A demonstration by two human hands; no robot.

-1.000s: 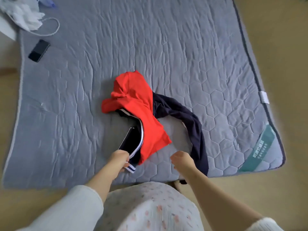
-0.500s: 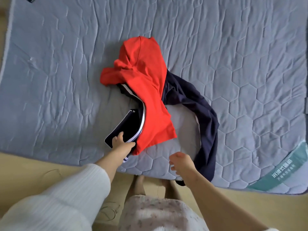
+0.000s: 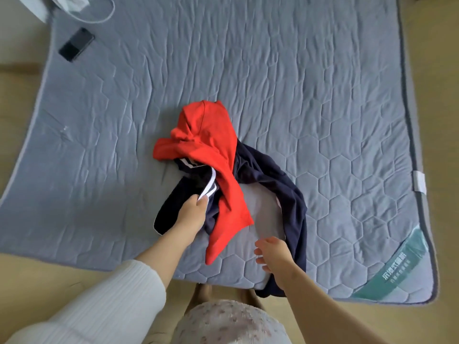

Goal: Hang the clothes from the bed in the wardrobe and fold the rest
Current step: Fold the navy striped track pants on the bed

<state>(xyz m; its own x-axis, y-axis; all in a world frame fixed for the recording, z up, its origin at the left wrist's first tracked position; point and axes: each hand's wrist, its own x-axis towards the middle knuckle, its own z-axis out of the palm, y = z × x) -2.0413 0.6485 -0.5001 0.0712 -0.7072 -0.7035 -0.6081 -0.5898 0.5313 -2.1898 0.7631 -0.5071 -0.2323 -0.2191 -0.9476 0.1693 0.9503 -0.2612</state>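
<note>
- A heap of clothes lies in the middle of the frame on a grey quilted bed whose cover is stitched in hexagons
- The red garment sits on top: bright orange-red, crumpled at its upper end into a hood-like bunch, then running down in a long strip toward the lower centre of the frame
- The dark navy garment lies under the red one and curves out to the right, down to the bed's near edge, where a corner hangs just over it
- On the left of the heap the navy cloth shows a band of white stripes and a thin white edge
- The left hand rests on the navy cloth left of the red strip, fingers curled and pinching the fabric at the white striped band
- The right hand is at the lower centre right, just beside the navy curve; its fingers are loosely bent and I cannot tell whether they hold any cloth
- A dark phone lies on the bed in the upper left of the frame, with a white cable looped above it
</note>
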